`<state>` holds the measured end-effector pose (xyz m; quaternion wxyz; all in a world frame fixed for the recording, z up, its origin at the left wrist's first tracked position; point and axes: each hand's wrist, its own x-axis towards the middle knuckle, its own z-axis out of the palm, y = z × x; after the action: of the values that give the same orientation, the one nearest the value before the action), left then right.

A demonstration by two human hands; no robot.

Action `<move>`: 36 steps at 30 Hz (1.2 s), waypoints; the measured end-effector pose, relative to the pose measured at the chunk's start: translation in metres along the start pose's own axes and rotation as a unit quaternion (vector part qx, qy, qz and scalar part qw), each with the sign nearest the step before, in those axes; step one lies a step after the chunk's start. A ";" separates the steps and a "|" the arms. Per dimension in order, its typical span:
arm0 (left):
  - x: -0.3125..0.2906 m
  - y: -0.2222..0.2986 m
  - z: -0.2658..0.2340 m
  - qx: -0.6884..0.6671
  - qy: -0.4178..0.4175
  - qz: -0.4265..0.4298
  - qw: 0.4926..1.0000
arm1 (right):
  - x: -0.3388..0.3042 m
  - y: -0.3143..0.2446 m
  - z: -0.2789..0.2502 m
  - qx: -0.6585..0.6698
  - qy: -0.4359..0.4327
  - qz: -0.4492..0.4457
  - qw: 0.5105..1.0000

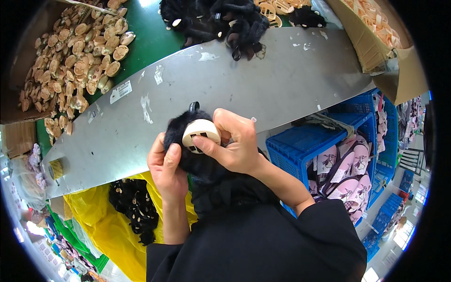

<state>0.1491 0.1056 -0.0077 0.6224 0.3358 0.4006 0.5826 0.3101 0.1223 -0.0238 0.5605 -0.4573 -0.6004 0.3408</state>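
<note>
Over the near edge of the metal table (197, 94), my two hands hold a black furry plush piece (176, 129) with a small black loop on top. A cream oval plastic part (201, 131) with dark slots sits against the plush. My left hand (167, 164) grips the plush from the left, thumb pressed on the fur. My right hand (235, 141) closes round the cream part, its thumb on the slotted face. Whether the part is seated inside the plush or only rests against it, I cannot tell.
Black plush pieces (221, 19) are heaped on the far side. Several beige oval parts (80, 66) fill the left. A cardboard box (364, 42) stands far right. Blue crates (300, 143) with pink slippers (347, 169) are at my right. A yellow bag (101, 211) holds black pieces below left.
</note>
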 end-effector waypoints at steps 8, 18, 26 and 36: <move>-0.004 -0.001 0.004 0.317 -0.008 0.168 0.933 | 0.003 0.002 0.008 -0.078 0.039 -0.038 0.995; -0.011 -0.003 -0.011 0.323 0.008 0.188 0.927 | 0.001 0.000 0.005 0.110 -0.075 0.151 0.980; -0.037 0.024 -0.042 0.429 0.073 0.241 0.867 | -0.001 -0.002 0.047 -0.029 -0.082 0.087 0.992; -0.122 0.110 -0.165 0.631 0.488 0.276 0.535 | 0.000 0.001 0.033 0.035 -0.098 0.049 0.993</move>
<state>-0.0480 -0.0136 0.0281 -0.2352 0.3987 0.7936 0.3948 0.2774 0.1256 -0.0291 0.4971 -0.4306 -0.6173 0.4317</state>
